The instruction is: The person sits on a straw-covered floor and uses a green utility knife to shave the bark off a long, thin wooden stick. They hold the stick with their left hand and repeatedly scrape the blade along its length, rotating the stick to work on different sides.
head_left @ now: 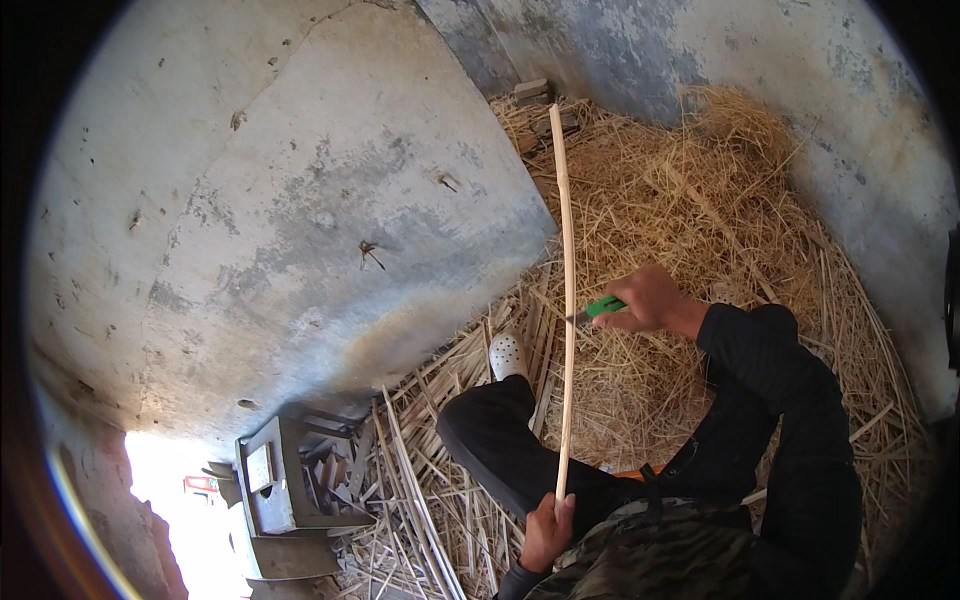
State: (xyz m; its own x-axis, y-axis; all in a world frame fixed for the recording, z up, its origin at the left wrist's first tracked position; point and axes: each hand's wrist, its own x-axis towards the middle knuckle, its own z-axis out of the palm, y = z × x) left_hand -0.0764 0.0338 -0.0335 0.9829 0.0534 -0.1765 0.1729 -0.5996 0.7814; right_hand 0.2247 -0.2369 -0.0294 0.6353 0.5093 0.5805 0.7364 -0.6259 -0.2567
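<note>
The strip (569, 260) serves as the reference for all positions. Its long axis is directed away from the body, with the far end leaning slightly to the left; a slight bow is seen along its length, though lens distortion cannot be excluded.

The near end of the strip is gripped by the left hand (547, 532), with the fingers closed around it and the thumb laid along it. Just beyond this grip, the strip is passed above the trouser leg (497, 447).

Farther along, on the right side of the strip near mid-length, the right hand (645, 298) is positioned. A knife (606, 306) with a green handle is held in its closed fist. The blade is pointed left, across the long axis, and its tip is placed at the strip's right edge; whether the edge is touched or cut into cannot be told. The strip itself is held only by the left hand.

To the left of the strip, a shoe (507, 356) is seen among loose slats (413, 470). To its right, straw (690, 220) is heaped. Near its far end, bricks (531, 90) are stacked.
</note>
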